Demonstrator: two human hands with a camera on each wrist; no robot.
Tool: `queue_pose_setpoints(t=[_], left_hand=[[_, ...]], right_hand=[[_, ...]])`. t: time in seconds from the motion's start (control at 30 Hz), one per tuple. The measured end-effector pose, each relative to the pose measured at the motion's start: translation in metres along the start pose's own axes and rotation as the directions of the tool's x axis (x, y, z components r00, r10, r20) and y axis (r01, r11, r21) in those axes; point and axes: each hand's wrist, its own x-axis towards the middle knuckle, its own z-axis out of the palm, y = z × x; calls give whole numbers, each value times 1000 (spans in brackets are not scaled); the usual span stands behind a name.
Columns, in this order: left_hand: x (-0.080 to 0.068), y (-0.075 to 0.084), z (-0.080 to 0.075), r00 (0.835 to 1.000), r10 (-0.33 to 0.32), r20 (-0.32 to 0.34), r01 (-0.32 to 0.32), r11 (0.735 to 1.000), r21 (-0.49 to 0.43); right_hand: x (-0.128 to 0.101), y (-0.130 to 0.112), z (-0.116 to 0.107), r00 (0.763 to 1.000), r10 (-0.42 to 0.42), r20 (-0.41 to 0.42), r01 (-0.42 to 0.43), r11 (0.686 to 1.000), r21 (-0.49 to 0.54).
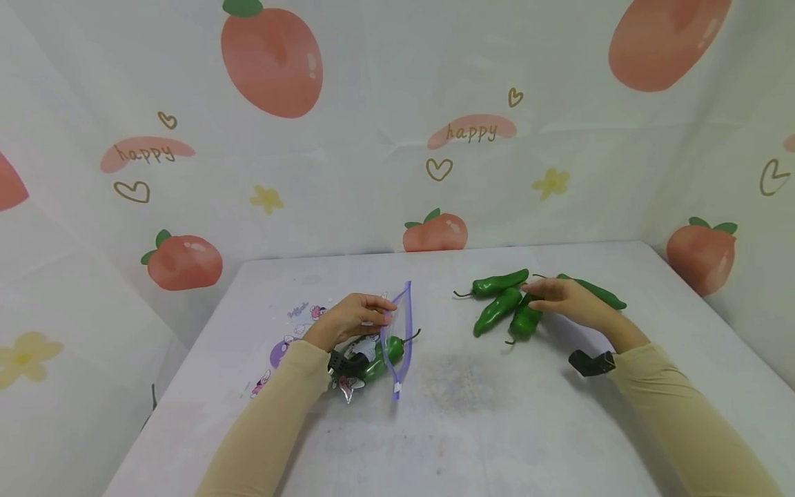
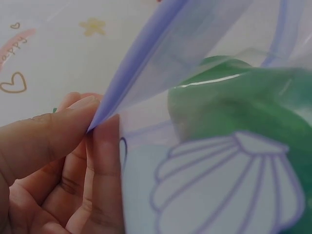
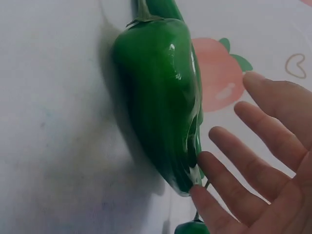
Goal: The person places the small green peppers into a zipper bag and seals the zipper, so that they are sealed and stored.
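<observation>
Left writing: "happy" [image 1: 145, 154] in brown script on a pink band on the backdrop [image 1: 348, 179], a heart outline [image 1: 132, 192] just below it.
Bag print: cartoon figures and a line of script [image 1: 298, 310] too small to read, at the bag's far left; a shell [image 2: 229, 185] shows close up in the left wrist view.
Left hand: thumb and fingers pinch the bag's purple rim; the grip is narrow.
Bag: clear zip bag [image 1: 408, 314] on the left of the table [image 1: 397, 449], its mouth gaping toward the right, zip slider [image 1: 397, 389] at the near end.
In the bag: at least one green pepper [image 1: 375, 373], its stem reaching past the rim in the head view; whether there are more, I cannot tell.
Middle writing: a second "happy" [image 1: 472, 131] on the backdrop, also on a pink band, heart below.
Mark: brownish stain [image 1: 466, 383] on the table, between bag and loose peppers.
Loose peppers: four green ones [image 1: 497, 312] on the right of the table, three bunched, one farther right behind the right hand.
Right hand: fingers [image 3: 263, 122] spread wide beside a pepper, gripping nothing; contact I cannot tell.
</observation>
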Motion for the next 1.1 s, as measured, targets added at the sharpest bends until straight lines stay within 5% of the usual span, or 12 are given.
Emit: queue_pose_setpoints(t=[0.6, 1.1], left_hand=[[2, -2, -1, 1000, 5, 0, -5, 1000, -21], [1, -4, -3, 1000, 12, 1, -12, 1000, -23]], right_hand=[[-1, 4, -2, 993, -82, 81, 95, 979, -179], [7, 0, 4, 990, -12, 142, 52, 959, -279]])
